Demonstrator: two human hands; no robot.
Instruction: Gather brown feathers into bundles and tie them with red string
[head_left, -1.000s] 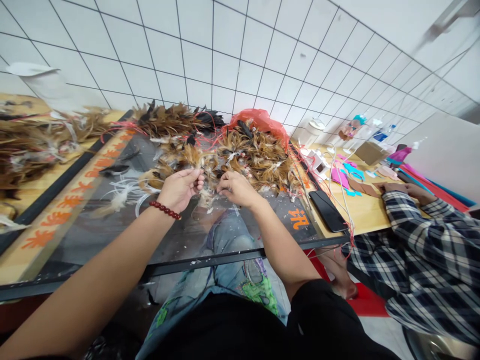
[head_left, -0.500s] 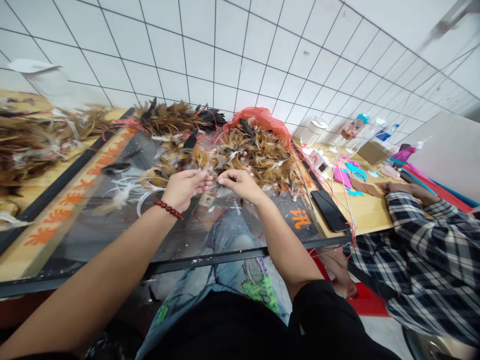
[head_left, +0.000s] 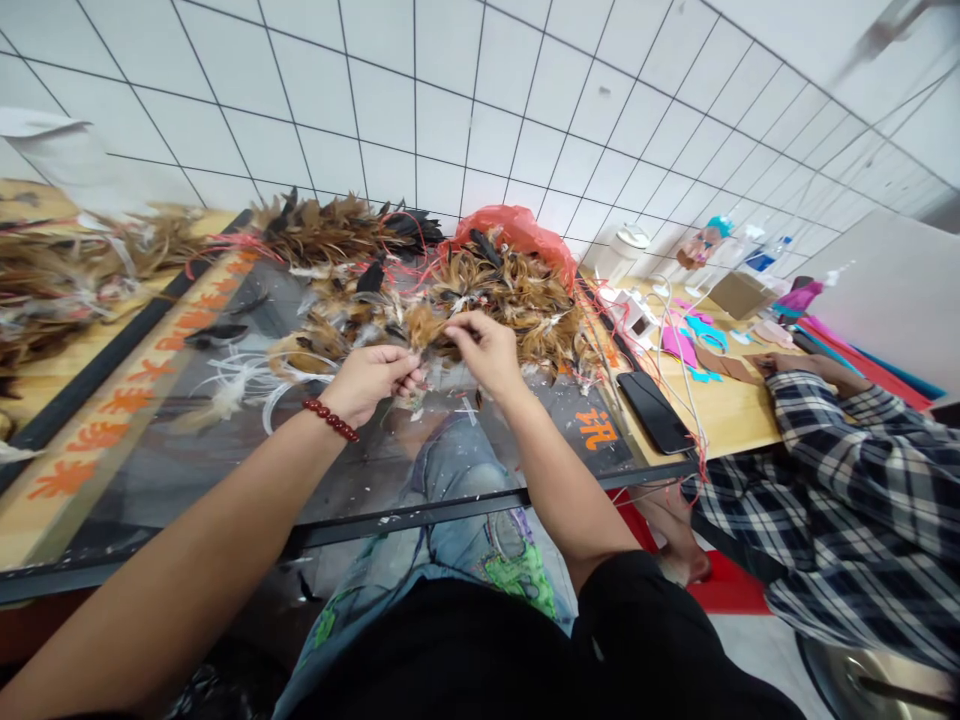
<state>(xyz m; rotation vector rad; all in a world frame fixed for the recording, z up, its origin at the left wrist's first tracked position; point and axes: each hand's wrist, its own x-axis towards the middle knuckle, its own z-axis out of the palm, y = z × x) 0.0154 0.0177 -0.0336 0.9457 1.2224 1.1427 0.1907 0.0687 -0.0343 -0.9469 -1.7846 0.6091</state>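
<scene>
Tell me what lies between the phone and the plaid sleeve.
In the head view, white cable runs beside the phone, then wooden tabletop reaches to the sleeve.

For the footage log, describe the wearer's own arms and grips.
The left grip is ungloved, with a bracelet of round, dark-red beads at the wrist. The right grip is ungloved, its wrist unadorned; its sleeve is short and black.

A craft workshop, clearly, is being looked in on: brown feathers (head_left: 525,295) are heaped over the see-through worktop (head_left: 352,480), feather bundles (head_left: 60,270) are piled off to the left, and over on the right, bright cut pieces (head_left: 679,347) are spread beside a seated person (head_left: 870,450)! Behind, the wall (head_left: 442,130) is faced with white tiles.
</scene>
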